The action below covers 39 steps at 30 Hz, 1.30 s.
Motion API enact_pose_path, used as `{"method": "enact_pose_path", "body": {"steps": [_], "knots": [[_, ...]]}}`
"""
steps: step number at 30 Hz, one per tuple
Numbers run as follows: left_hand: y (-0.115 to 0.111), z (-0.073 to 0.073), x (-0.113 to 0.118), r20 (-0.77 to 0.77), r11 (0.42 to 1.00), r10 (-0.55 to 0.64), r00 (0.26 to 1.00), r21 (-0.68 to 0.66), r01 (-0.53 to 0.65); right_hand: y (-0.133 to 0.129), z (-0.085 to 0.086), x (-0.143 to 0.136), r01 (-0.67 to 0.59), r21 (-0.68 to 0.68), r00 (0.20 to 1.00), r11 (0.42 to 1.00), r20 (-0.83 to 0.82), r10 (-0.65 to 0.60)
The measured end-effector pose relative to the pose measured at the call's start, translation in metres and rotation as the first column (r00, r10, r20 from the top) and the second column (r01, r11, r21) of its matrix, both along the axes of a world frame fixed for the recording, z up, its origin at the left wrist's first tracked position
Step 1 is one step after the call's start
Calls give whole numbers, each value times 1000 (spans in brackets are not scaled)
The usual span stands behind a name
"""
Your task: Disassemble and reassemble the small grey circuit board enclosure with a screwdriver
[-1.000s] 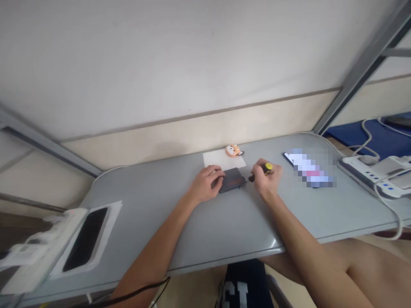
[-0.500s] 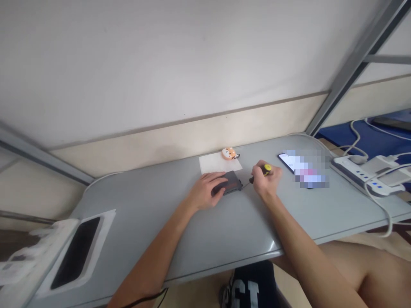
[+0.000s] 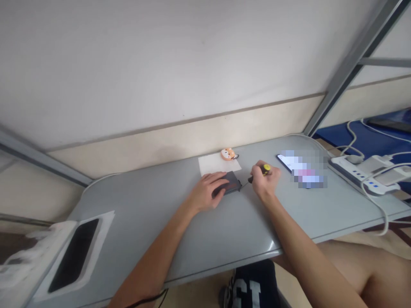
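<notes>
My left hand [image 3: 206, 191] grips a small dark box [image 3: 231, 181] on the grey table, fingers over its top and thumb at the near side. My right hand [image 3: 263, 179] is wrapped round a black and yellow screwdriver [image 3: 266, 169]. The thin shaft points left, its tip at the right end of the box. Just behind the box lies a white sheet of paper [image 3: 213, 164], with an orange and white animal-faced case [image 3: 227, 154] at its back edge.
A lit phone [image 3: 289, 165] lies right of my right hand. Farther right is a white power strip [image 3: 353, 173] with cables. A dark phone [image 3: 75, 254] rests on white paper at the left. Metal posts [image 3: 340, 85] rise behind the grey table [image 3: 144, 201].
The whole view has shifted slightly. Both hands, the box and the screwdriver keep nearly the same places relative to one another.
</notes>
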<state>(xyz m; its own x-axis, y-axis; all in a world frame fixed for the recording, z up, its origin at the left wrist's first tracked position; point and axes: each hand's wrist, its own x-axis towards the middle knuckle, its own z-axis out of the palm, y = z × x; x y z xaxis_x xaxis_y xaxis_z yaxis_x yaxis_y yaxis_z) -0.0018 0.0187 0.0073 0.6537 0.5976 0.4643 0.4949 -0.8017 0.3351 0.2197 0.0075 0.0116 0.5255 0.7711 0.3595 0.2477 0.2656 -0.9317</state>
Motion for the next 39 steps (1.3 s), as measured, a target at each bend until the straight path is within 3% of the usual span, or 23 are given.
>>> {"method": "enact_pose_path", "body": {"steps": [4, 9, 19, 26, 32, 39], "knots": [[-3, 2, 4, -53, 999, -32, 998, 1, 32, 0, 1, -1, -39, -17, 998, 999, -59, 38], [-5, 0, 6, -106, 999, -32, 994, -22, 30, 2, -3, 1, -17, 10, 1000, 1000, 20, 16], [-5, -5, 7, -98, 999, -33, 995, -16, 31, -2, 7, 0, -44, -22, 992, 999, -115, 41], [-5, -4, 7, -86, 999, -31, 996, -15, 30, 1, 2, 0, -63, 1, 995, 998, -80, 63], [-5, -6, 7, -92, 1000, -26, 995, -9, 25, 0, 6, -2, -68, -5, 983, 998, -171, 66], [-4, -9, 8, -71, 1000, -20, 997, -3, 20, 1, 4, 0, -44, -44, 995, 998, -92, 40]]}}
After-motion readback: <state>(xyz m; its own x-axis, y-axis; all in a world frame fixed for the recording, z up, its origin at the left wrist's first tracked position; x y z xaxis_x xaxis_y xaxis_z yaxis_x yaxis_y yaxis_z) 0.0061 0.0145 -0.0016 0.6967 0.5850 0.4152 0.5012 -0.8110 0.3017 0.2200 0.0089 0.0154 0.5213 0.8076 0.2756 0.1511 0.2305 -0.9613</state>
